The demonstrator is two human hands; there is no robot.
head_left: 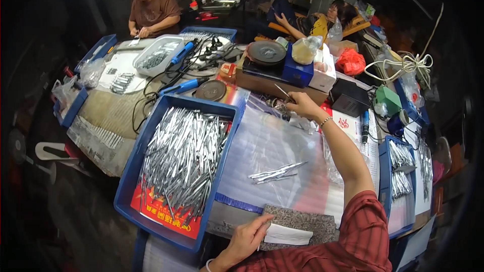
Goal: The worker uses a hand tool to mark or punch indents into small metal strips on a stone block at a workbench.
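My right hand [305,107] reaches to the far side of the work surface. Its fingers pinch a thin metal rod [281,89] that points up and to the left. At the near edge my left hand [246,239] is closed beside a speckled stone slab [322,221], its fingertips at a folded white sheet [287,234] on the slab. What that hand grips, if anything, is hard to make out. Between the hands lies a small bunch of slim silvery metal pieces [275,173] on clear plastic. To the left, a blue tray [121,194] holds a heap of similar pieces [184,151].
Cardboard boxes [282,84] with a round dark dish [266,52] stand at the back, beside a black power box [350,98] and a coiled white cable [403,68]. Another blue tray [385,186] is at right. A person [154,12] works across the table; another [307,22] reclines behind.
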